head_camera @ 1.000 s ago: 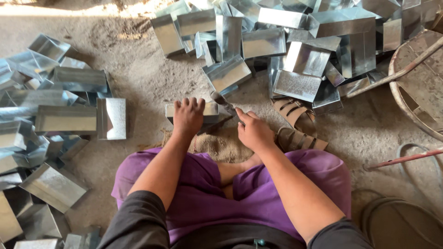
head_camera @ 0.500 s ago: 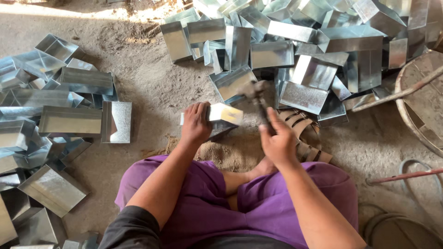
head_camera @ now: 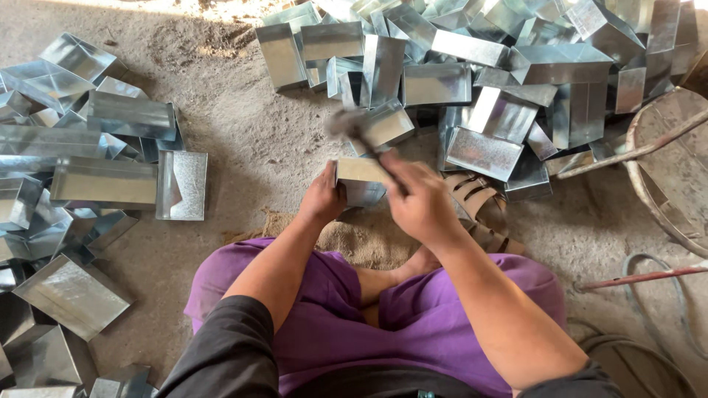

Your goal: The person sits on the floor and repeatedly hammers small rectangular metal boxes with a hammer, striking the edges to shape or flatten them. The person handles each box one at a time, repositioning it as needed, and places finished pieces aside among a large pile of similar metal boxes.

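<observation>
Sat on the dirt floor (head_camera: 243, 140), legs folded in purple trousers (head_camera: 324, 324), a scrap of sacking (head_camera: 354, 239) under the work. Held a small folded sheet-metal box (head_camera: 360, 180) just ahead of the knees, long axis running left to right, open side not clear to make out. Left hand (head_camera: 322, 199) clamped on the box's left end, fingers (head_camera: 330, 177) curled and pressed together around the edge, forearm reaching straight forward. Right hand (head_camera: 420, 199) lifted just right of and slightly above the box, fingers wrapped tight about the handle of a hammer (head_camera: 361, 136); handle slanted up and to the left, blurred head hanging over the far left corner of the box, apart from the metal. Nearer to the box: the left hand, touching; the right only over it. Wrist cocked back, elbow bent. Heaped beyond and to the right, a pile of shiny metal boxes (head_camera: 479, 88); stacked to the left, more flat trays (head_camera: 103, 180). Lay by the right knee, a sandal (head_camera: 476, 199).
</observation>
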